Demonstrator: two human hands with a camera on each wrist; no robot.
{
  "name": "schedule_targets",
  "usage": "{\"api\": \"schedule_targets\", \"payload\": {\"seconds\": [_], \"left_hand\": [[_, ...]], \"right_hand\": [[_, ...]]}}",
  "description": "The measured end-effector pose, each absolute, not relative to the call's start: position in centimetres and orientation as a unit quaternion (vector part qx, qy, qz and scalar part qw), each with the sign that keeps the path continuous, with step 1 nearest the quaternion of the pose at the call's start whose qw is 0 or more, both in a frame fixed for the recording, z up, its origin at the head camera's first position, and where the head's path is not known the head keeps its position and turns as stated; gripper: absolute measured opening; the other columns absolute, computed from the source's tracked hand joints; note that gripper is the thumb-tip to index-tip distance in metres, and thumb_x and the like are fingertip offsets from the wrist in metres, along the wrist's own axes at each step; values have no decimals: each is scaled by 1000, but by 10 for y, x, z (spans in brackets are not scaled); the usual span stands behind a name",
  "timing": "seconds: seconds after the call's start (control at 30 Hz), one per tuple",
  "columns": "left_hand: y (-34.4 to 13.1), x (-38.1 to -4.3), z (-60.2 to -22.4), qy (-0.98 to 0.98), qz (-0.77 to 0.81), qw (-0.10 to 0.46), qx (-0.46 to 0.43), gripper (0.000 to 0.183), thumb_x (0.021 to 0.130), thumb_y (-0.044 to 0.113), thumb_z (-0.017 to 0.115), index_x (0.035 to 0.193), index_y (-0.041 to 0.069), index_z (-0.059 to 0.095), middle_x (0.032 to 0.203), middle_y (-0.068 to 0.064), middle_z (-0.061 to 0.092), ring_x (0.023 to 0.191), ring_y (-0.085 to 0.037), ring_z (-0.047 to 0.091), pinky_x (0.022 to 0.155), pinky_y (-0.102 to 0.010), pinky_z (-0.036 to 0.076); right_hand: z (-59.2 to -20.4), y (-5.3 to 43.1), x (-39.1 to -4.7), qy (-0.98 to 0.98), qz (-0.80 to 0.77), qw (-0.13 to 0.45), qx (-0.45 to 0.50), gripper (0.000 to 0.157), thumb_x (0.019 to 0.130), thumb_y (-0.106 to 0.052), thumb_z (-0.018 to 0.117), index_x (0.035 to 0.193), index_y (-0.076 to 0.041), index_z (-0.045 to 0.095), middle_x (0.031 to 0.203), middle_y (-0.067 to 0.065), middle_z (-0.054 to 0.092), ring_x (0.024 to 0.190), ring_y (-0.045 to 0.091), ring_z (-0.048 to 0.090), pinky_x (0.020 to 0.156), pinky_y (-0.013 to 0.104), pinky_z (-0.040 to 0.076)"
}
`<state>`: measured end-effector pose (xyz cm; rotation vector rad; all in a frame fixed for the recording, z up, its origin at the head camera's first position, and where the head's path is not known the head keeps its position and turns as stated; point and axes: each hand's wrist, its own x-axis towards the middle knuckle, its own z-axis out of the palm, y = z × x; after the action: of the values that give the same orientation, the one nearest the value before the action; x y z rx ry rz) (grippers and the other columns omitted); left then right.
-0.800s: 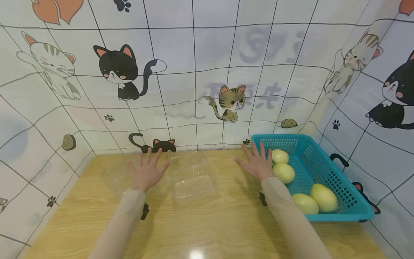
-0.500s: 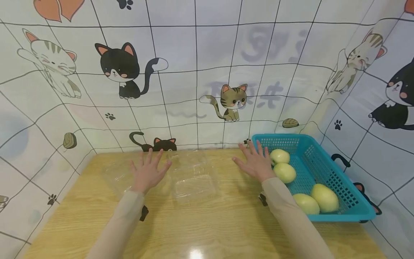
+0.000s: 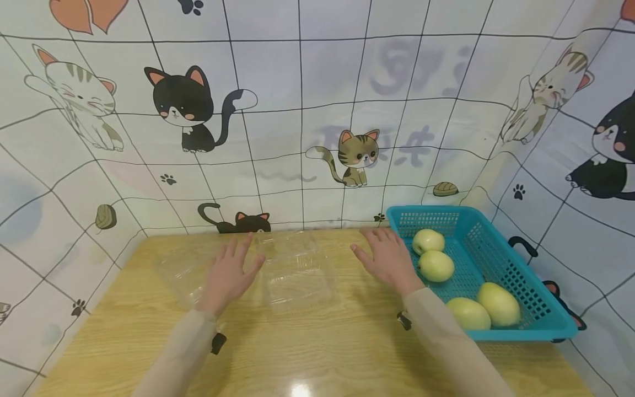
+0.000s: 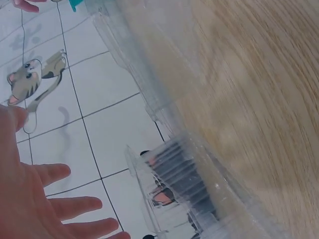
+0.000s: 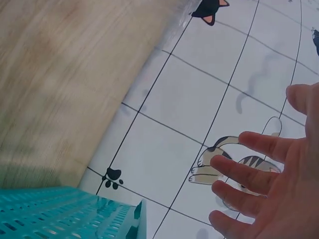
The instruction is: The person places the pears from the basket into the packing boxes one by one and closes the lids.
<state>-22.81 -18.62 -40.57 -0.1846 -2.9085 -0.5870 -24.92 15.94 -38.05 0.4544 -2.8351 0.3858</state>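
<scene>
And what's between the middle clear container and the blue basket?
In the head view, wooden tabletop, with the right hand above it.

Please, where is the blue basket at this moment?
In the head view, the blue basket stands on the right side of the table, beside the right hand and near the cat-patterned wall.

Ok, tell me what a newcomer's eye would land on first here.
Probably the bright turquoise perforated plastic basket at the right of the light wooden table, holding four round pale-green fruits. Next, the black-lined white wall covering behind, printed with cartoon cats. Then the bare left hand by the clear plastic containers and the bare right hand near the basket's left side, neither holding anything.
</scene>
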Motion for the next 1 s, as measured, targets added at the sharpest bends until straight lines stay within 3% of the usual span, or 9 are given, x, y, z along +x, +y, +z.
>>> {"api": "schedule_targets", "payload": {"seconds": [0.2, 0.43, 0.63, 0.77, 1.0], "left_hand": [[-176, -215, -402, -967, -232, 79, -67, 72, 98, 57, 39, 152, 9, 28, 149, -29, 28, 132, -52, 30, 100, -68, 29], [-166, -209, -409, -962, -252, 82, -71, 74, 97, 59, 39, 149, 8, 34, 147, -24, 36, 125, -49, 41, 98, -62, 37], [-160, -209, -420, -960, -258, 88, -68, 72, 98, 58, 39, 146, 4, 37, 137, -29, 44, 111, -45, 54, 86, -59, 47], [-157, -210, -426, -960, -258, 85, -63, 67, 100, 51, 42, 143, 0, 40, 132, -31, 47, 105, -45, 57, 84, -58, 48], [-161, -216, -439, -953, -294, 56, -51, 65, 101, 46, 42, 144, -3, 38, 131, -31, 50, 114, -45, 53, 94, -58, 42]], "right_hand": [[-388, 156, -234, -966, 143, 138, 166, 56, 100, -46, 45, 139, -7, 50, 129, 19, 55, 121, 39, 48, 98, 57, 39], [-395, 153, -220, -963, 159, 137, 167, 54, 100, -46, 45, 140, -9, 50, 129, 17, 56, 119, 37, 50, 95, 57, 42], [-398, 153, -213, -960, 164, 149, 169, 52, 99, -43, 49, 139, -9, 51, 126, 17, 58, 115, 37, 53, 92, 56, 44], [-399, 154, -211, -959, 165, 157, 170, 51, 99, -41, 52, 139, -10, 51, 125, 18, 58, 112, 37, 55, 88, 56, 46], [-401, 154, -210, -955, 162, 171, 181, 52, 99, -42, 52, 139, -9, 50, 124, 18, 59, 110, 36, 57, 85, 54, 49]]}}
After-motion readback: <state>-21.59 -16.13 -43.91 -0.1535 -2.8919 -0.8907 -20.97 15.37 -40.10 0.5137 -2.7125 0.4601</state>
